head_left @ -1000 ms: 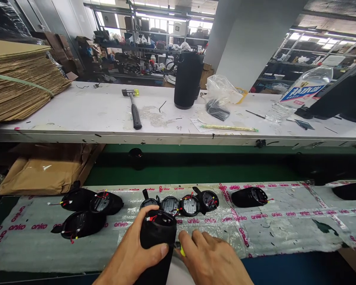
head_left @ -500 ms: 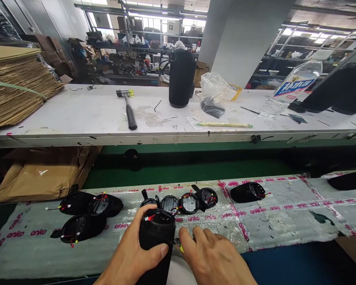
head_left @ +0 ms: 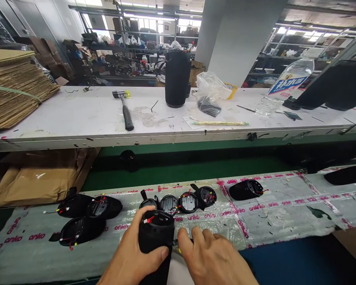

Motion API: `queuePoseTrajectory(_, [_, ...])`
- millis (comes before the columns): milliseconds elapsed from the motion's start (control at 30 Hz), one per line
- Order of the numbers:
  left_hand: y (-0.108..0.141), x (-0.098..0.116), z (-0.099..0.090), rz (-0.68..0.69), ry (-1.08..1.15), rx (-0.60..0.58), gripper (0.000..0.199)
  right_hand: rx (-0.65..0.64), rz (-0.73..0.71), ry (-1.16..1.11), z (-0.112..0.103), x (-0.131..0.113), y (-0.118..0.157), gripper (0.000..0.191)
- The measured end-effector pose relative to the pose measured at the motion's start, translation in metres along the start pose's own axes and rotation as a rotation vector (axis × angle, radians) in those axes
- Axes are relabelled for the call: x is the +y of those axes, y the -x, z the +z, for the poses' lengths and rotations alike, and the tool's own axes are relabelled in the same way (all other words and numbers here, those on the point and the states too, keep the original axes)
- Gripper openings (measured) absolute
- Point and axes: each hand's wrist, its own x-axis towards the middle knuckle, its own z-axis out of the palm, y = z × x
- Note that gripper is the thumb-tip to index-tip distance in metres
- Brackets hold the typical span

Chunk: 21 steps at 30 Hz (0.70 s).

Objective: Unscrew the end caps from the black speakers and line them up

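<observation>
Two hands work at the near edge of the counter (head_left: 284, 221). The left hand (head_left: 133, 253) is wrapped around a black speaker shell (head_left: 156, 241), keeping it upright with the open end up. The right hand (head_left: 213, 259), at 3 o'clock from the shell, pinches a small yellow-tipped tool (head_left: 178, 248) against its side.

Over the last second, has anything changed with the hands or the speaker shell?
Hardly anything. The left hand keeps its grip on the upright black speaker shell, and the right hand stays beside it on a small yellow-tipped tool, which shows less now. Only the view drifted slightly. The loose shells behind lie unmoved.
</observation>
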Motion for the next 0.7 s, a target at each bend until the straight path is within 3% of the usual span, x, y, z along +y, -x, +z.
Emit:
queuePoseTrajectory(333, [-0.002,0.002,0.008,0.025,-0.110,0.081,0.070,-0.096,-0.021,-0.028,-0.013,0.000,-0.007,0.029])
queuePoseTrajectory(500, [-0.006,-0.008,0.004,0.037,-0.133,0.076,0.070,-0.125,-0.095,-0.107,-0.003,-0.002,-0.015,0.027])
queuePoseTrajectory(633, [-0.015,-0.028,-0.008,0.070,0.087,-0.102,0.077,-0.162,-0.126,-0.226,0.015,-0.002,-0.017,0.028])
queuePoseTrajectory(700, [-0.020,-0.039,-0.012,0.058,0.244,-0.207,0.083,-0.076,-0.049,-0.344,0.022,0.002,-0.011,0.026])
